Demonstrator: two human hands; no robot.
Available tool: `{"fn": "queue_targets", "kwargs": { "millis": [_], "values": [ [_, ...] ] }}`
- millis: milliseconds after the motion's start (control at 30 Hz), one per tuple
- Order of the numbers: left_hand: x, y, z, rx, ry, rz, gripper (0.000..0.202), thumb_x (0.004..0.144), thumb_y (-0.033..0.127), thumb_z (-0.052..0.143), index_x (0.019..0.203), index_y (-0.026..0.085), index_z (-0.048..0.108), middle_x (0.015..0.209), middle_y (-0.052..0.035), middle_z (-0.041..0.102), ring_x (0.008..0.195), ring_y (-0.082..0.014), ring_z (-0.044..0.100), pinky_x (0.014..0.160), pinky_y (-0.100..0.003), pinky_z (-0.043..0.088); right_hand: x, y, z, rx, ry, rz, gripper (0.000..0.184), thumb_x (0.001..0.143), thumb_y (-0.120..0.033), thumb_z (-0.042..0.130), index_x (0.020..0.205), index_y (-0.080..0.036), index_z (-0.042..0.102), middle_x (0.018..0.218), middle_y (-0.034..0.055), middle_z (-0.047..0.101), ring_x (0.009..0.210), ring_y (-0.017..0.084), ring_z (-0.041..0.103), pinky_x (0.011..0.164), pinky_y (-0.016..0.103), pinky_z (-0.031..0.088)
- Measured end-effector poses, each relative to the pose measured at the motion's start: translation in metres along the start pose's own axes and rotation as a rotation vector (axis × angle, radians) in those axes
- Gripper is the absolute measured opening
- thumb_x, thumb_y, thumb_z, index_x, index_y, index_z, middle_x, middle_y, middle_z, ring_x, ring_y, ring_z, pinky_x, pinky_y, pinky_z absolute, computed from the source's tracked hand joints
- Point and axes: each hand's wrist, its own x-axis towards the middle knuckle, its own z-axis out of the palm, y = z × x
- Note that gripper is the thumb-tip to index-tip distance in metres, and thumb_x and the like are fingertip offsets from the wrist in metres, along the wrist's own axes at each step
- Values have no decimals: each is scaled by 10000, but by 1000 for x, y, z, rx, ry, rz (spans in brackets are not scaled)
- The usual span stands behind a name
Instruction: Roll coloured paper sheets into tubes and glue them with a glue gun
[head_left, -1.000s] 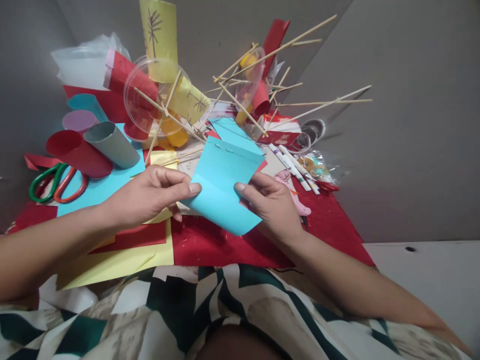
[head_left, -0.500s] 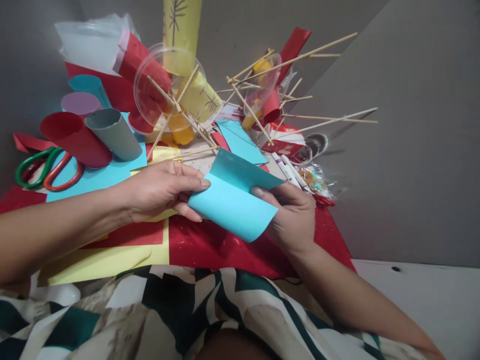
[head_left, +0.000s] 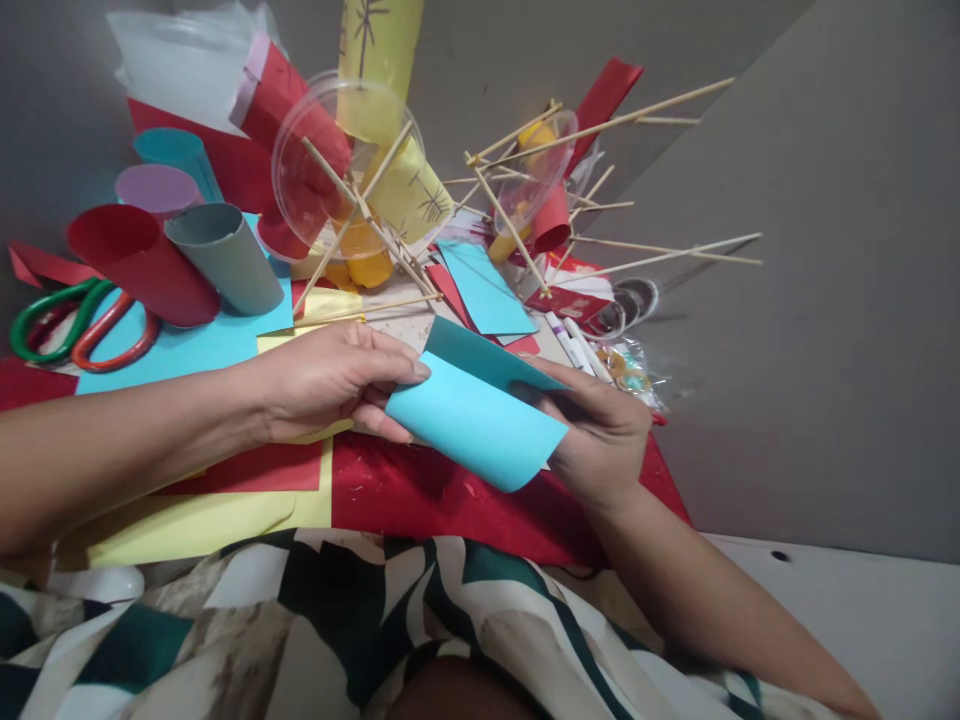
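Note:
A sheet of light blue paper (head_left: 476, 420) is held between both hands, bent into a half-rolled curve with its darker inner face showing along the top. My left hand (head_left: 345, 385) pinches the paper's left end, thumb on the outside near the edge. At the other end, my right hand (head_left: 607, 430) grips the paper, its thumb partly hidden inside the fold and its fingers behind. Below the paper lies a red cloth-like surface (head_left: 450, 500).
Paper tubes in red (head_left: 146, 265), grey (head_left: 229, 260) and purple stand at left beside scissors (head_left: 112, 330). Structures of wooden sticks (head_left: 517, 240) and clear plastic discs (head_left: 345, 165) stand behind. Markers (head_left: 574, 345), a red-and-white box (head_left: 574, 290) and blue paper pieces (head_left: 487, 290) lie at right.
My right hand's thumb has slid deeper into the bend, and the paper's upper flap has come down closer to the lower part. Both hands and paper sit slightly further right in view.

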Motion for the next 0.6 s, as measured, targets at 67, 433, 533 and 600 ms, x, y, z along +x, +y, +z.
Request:
{"fn": "queue_targets", "kwargs": {
  "millis": [67,433,533,600],
  "values": [
    [1,0,0,-2,2,7,122,816,106,682,698,77,691,613,-22,625,570,-112,659,547,-207,633,1,0,0,12,-2,41,350,840,-110,702,1081,-348,788,1027,-14,804,868,218,787,720,312,655],
    [2,2,7,29,52,6,211,864,122,640,657,86,659,588,-30,620,535,-113,642,502,-204,620,3,-1,0,8,-17,236,160,799,-259,777,951,-289,820,799,-10,785,595,157,657,522,278,516],
    [2,2,8,46,49,25,211,859,122,648,651,83,656,584,-21,599,526,-100,620,503,-203,620,6,-2,0,19,-49,318,117,790,-290,785,896,-254,817,700,-16,734,561,143,607,501,269,485],
    [2,2,7,49,57,26,242,864,114,635,625,81,638,568,-18,577,509,-94,605,490,-194,611,6,-1,1,41,-64,348,110,793,-299,782,885,-248,811,665,-21,709,541,133,583,478,258,462]
  ]
}}
